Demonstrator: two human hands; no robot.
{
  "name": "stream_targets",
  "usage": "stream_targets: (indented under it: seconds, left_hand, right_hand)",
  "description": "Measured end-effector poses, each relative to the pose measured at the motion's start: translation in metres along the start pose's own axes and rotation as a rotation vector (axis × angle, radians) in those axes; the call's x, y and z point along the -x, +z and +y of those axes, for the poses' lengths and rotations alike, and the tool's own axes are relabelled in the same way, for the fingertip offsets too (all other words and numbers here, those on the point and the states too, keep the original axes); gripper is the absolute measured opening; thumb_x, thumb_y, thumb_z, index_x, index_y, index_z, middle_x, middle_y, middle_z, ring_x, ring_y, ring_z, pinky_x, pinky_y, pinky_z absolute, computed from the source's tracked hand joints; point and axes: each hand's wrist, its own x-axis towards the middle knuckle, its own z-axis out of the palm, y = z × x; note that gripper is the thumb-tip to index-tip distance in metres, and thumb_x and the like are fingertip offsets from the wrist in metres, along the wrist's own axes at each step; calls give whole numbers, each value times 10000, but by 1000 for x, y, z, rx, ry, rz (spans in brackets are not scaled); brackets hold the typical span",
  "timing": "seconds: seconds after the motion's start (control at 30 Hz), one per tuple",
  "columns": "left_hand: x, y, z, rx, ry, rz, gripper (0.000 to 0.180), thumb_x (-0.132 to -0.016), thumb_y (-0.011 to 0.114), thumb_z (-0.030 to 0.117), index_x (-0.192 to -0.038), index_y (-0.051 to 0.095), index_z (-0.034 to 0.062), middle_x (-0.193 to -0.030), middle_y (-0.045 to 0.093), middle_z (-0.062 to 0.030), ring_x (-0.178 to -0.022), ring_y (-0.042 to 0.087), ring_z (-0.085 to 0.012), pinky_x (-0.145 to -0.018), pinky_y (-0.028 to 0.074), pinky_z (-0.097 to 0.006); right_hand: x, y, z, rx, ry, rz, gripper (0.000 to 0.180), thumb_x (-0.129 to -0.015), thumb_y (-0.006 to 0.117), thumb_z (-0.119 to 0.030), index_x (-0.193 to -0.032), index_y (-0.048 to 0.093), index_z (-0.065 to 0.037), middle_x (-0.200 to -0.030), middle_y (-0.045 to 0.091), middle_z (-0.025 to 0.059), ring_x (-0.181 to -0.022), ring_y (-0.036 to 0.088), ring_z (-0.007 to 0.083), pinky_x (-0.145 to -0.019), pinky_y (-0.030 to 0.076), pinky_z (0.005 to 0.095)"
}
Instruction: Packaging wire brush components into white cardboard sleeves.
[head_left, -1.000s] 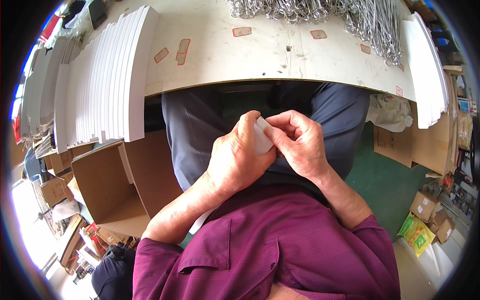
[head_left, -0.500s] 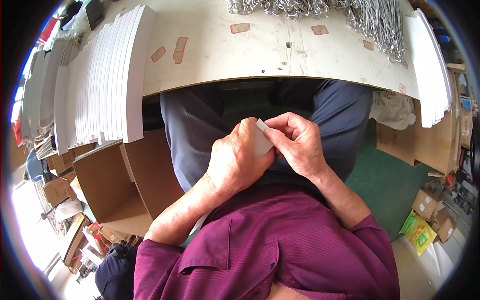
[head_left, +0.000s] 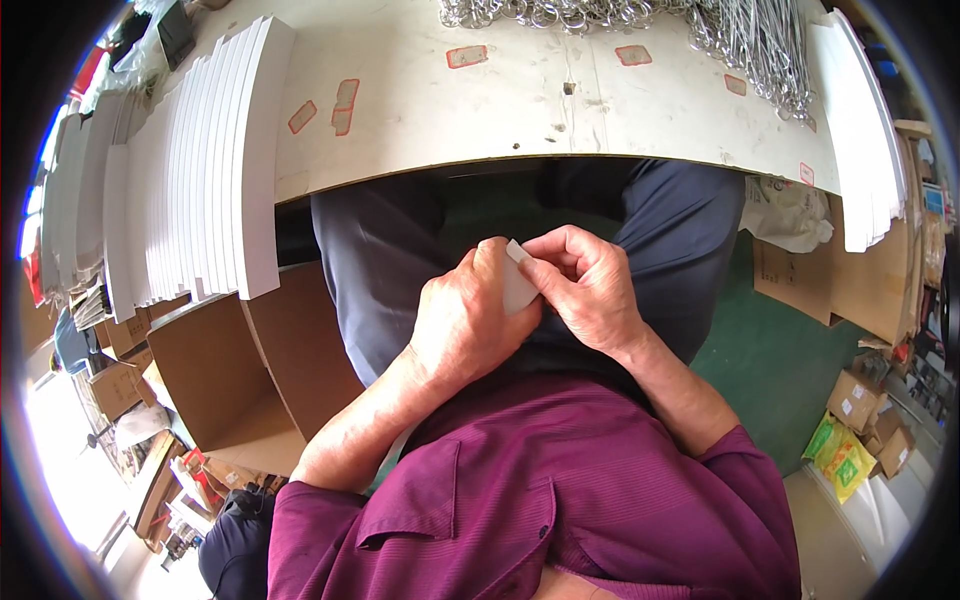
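Over the lap, below the table edge, the left hand point(head_left: 462, 325) and right hand point(head_left: 590, 285) meet, both grips pinching a small white card point(head_left: 517, 283) between fingertips; it is thin, pale and mostly hidden by the fingers. Green floor point(head_left: 770, 360) and open cardboard boxes point(head_left: 215, 370) flank the knees. Beyond, the pale table point(head_left: 480, 120) carries red-edged labels, upright stacks of white sheets point(head_left: 215, 165) at left, and a heap of metal wire hooks point(head_left: 740, 40) at its far edge.
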Motion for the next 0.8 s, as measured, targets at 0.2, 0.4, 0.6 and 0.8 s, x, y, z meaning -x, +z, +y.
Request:
stream_targets:
  seconds: [0.2, 0.4, 0.6, 0.8]
  left_hand:
    - [5, -4, -3, -26, 17, 16, 424, -793, 805, 183, -1084, 560, -3, -922, 717, -197, -748, 740, -382, -623, 617, -460]
    - [6, -6, -5, -4, 42, 32, 431, -800, 818, 203, -1084, 563, 4, -919, 717, -192, -755, 741, -378, -628, 618, -461]
    - [7, -5, -7, -7, 83, 48, 434, -801, 810, 196, -1110, 577, 1, -928, 720, -192, -774, 746, -372, -634, 621, -457]
    - [8, -5, -8, -12, 88, 33, 441, -792, 806, 188, -1120, 581, -2, -923, 719, -190, -771, 745, -368, -630, 621, -451]
  right_hand:
    - [0, 2, -4, 25, 13, -31, 108, -990, 726, -54, -1056, 699, 27, -966, 775, 79, -837, 703, 76, -752, 589, 256]
    - [-2, 0, -10, -37, 113, -48, 107, -988, 728, -57, -1051, 698, 24, -940, 769, 74, -808, 690, 58, -694, 571, 234]
    - [-1, -1, -11, -26, 150, -45, 108, -995, 726, -79, -1037, 701, 17, -823, 741, 41, -633, 616, 23, -501, 481, 203]
    - [-1, -2, -11, -59, 175, -41, 112, -995, 728, -89, -1026, 702, 15, -807, 737, 43, -611, 615, 34, -493, 485, 212]
